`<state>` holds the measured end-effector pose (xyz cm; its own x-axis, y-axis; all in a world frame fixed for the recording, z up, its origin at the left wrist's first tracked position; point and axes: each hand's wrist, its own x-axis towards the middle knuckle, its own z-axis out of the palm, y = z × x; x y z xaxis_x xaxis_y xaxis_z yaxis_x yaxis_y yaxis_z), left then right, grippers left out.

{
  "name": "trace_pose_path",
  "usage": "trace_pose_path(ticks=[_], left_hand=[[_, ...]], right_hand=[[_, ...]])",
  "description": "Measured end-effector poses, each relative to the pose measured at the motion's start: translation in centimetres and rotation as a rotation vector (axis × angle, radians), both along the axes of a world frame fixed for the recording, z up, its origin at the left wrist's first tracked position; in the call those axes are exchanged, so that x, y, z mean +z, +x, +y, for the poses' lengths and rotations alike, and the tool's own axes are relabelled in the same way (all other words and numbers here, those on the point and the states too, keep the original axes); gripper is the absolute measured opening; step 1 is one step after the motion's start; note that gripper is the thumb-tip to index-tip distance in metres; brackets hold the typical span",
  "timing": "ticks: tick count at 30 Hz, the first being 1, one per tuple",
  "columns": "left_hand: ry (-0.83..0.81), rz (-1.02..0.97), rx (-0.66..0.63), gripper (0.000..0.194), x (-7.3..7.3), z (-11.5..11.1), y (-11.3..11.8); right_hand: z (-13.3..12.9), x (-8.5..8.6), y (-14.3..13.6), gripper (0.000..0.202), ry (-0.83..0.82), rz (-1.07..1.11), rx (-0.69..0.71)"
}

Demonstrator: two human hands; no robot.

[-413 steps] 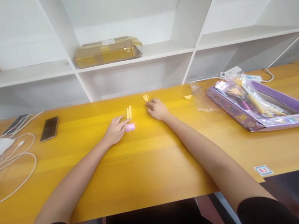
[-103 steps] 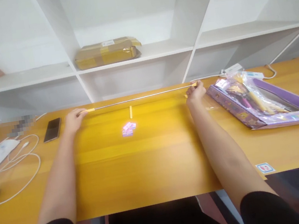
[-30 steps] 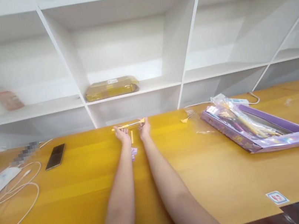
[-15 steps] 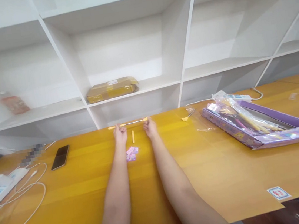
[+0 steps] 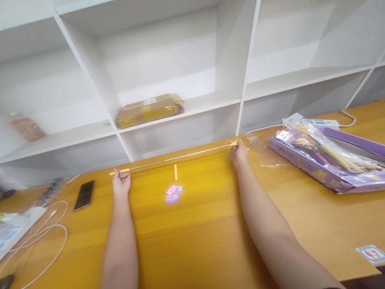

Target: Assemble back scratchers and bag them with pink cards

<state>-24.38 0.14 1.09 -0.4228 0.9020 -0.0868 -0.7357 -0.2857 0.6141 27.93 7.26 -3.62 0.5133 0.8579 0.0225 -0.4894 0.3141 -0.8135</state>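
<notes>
A telescopic back scratcher (image 5: 180,157), drawn out long, stretches level above the far part of the table between my hands. My left hand (image 5: 121,181) is closed on its yellow handle. At the other end my right hand (image 5: 239,152) pinches the yellow claw-shaped head. Below the rod lies a short yellow stick-like piece (image 5: 175,172), with several small pink and purple cards (image 5: 173,194) nearer to me. The metal rod of a second scratcher (image 5: 254,142) shows just beyond my right hand, which hides the rest.
At the right stands a purple box (image 5: 332,184) with bagged scratchers inside. A phone (image 5: 84,195), white cables (image 5: 64,231), a power strip (image 5: 33,219) and a mouse (image 5: 0,287) are at the left. White shelves (image 5: 181,117) rise behind, holding a taped carton (image 5: 150,110).
My hands have moved far apart, left hand leftward and right hand rightward. The scratcher's metal rod has lengthened between them. My right hand now covers the second scratcher's head.
</notes>
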Motion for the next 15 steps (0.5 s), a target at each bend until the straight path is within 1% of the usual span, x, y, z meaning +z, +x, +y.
trace_pose_path(ticks=[2, 3, 4, 7, 15], left_hand=[[-0.012, -0.026, 0.056, 0.018, -0.3, -0.2, -1.3], [-0.018, -0.039, 0.078, 0.020, -0.4, -0.2, -1.8], [-0.022, -0.048, 0.088, 0.026, -0.6, -0.2, -2.1], [-0.028, -0.069, 0.088, 0.035, -1.0, 0.1, -2.4], [-0.043, -0.092, 0.079, 0.036, -1.1, 0.3, -2.2]], right_hand=[[0.2, -0.2, 0.0, 0.050, -0.030, 0.008, 0.015], [0.3, -0.3, 0.0, 0.049, -0.043, 0.012, 0.023], [0.4, -0.3, 0.1, 0.048, -0.054, 0.015, 0.030], [0.5, -0.4, 0.2, 0.047, -0.079, 0.021, 0.038], [0.5, -0.5, -0.1, 0.048, -0.111, 0.031, 0.030]])
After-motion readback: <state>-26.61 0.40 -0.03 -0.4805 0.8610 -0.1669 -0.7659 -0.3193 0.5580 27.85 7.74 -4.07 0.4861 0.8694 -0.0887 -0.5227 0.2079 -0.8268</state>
